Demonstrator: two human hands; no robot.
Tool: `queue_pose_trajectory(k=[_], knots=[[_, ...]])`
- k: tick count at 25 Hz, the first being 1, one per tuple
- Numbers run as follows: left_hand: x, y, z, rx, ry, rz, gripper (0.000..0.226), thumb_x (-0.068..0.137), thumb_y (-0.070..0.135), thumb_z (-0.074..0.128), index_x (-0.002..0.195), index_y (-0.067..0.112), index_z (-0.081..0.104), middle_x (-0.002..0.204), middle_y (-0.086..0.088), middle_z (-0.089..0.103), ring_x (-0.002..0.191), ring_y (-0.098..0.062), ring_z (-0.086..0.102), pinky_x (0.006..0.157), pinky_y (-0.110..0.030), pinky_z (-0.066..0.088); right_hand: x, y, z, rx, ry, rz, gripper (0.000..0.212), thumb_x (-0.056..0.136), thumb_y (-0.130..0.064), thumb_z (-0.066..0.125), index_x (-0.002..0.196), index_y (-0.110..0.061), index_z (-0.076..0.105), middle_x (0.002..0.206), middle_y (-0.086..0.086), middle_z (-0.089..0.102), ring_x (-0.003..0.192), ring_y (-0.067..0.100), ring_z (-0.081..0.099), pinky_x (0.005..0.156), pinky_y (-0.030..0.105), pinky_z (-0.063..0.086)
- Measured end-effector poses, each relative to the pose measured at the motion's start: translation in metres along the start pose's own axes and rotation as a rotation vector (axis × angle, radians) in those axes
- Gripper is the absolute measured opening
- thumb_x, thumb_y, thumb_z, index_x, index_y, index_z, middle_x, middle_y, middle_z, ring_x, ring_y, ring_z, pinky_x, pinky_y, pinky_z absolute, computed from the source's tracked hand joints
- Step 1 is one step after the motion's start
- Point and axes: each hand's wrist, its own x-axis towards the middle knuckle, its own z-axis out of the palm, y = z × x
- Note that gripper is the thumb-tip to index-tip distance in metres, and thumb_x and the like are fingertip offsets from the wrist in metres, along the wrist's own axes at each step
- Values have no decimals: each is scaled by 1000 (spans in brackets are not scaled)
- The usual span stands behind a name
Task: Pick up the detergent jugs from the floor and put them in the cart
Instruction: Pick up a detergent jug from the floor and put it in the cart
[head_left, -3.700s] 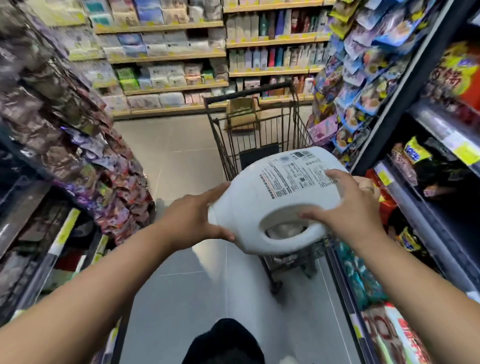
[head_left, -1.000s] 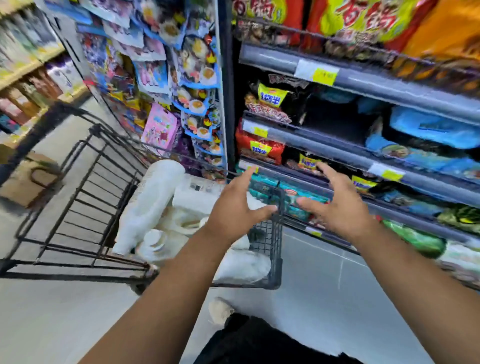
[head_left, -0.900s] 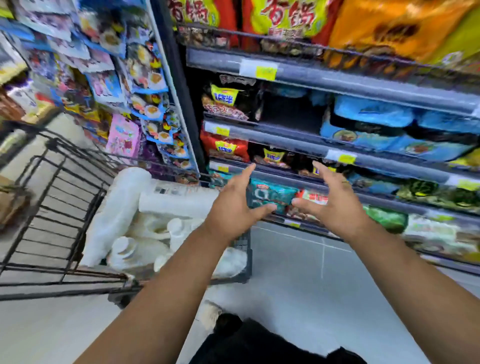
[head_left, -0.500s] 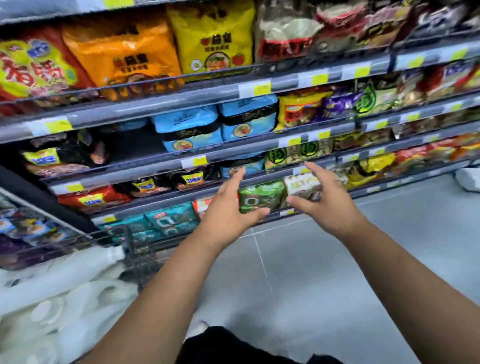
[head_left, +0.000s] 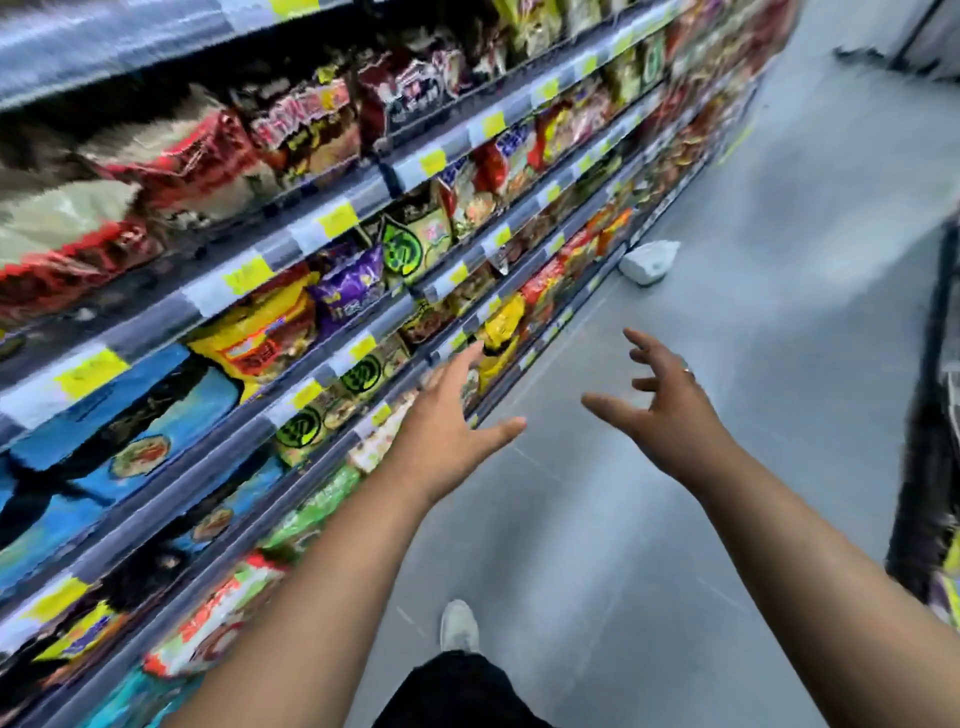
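Seen from my head, my left grip is held out in the air in front of me, fingers straight and spread, thumb pointing off to the right, and it holds nothing. My right grip hangs beside it with a clear gap between the two. Its fingers are fanned and loosely bent at the tips, its thumb is stretched toward the left grip, and a ring sits on one finger; it too is empty. The detergent jug, white and blurred, lies on the grey floor just beside the foot of the shelves. It is well ahead of both grips, further up the aisle, and neither one touches it. In the picture it sits above the gap between them, closer to the line of my right grip. The blur hides its cap and handle, so I cannot tell which way it lies. The shelves run along my left, packed with bright packets, a purple packet among them, and yellow price tags line the rails. Low between my forearms my white shoe is planted on the floor. A dark upright rack stands blurred at the right edge.
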Motion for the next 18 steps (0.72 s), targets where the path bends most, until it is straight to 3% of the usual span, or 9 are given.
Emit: queue_pose_trajectory(k=[3, 8, 10, 13, 18], knots=[[86, 24, 17, -9, -112, 82, 89, 75, 48, 76, 148, 38, 26, 151, 5, 38, 136, -16, 40, 111, -40, 36, 51, 7, -30, 20, 150, 76, 84, 76, -37, 79, 146, -35, 33, 141, 6, 41, 106, 18, 51, 89, 34, 46], [196, 75, 54, 14, -308, 217, 84, 79, 41, 75, 148, 35, 28, 149, 5, 39, 131, -10, 43, 103, -23, 33, 112, 26, -77, 142, 378, 231, 87, 77, -36, 78, 148, -35, 28, 140, 2, 43, 108, 19, 54, 84, 31, 44], [239, 96, 82, 11, -363, 252, 84, 78, 41, 76, 148, 34, 29, 147, 4, 41, 132, -12, 43, 107, -26, 33, 139, 43, -98, 162, 436, 281, 88, 77, -35, 79, 148, -36, 27, 140, 2, 43, 107, 18, 53, 87, 32, 44], [298, 121, 125, -17, -436, 253, 84, 78, 43, 76, 147, 37, 28, 149, 5, 40, 131, -11, 42, 110, -38, 37, 180, 72, -131, 148, 468, 314, 86, 77, -35, 78, 147, -37, 27, 141, 1, 42, 107, 16, 52, 84, 29, 41], [402, 172, 199, -104, -441, 174, 83, 80, 40, 74, 148, 37, 26, 148, 7, 39, 124, -8, 45, 105, -34, 40, 290, 130, -205, 168, 418, 328, 85, 79, -37, 77, 147, -38, 27, 142, 0, 40, 109, 16, 51, 83, 31, 44]])
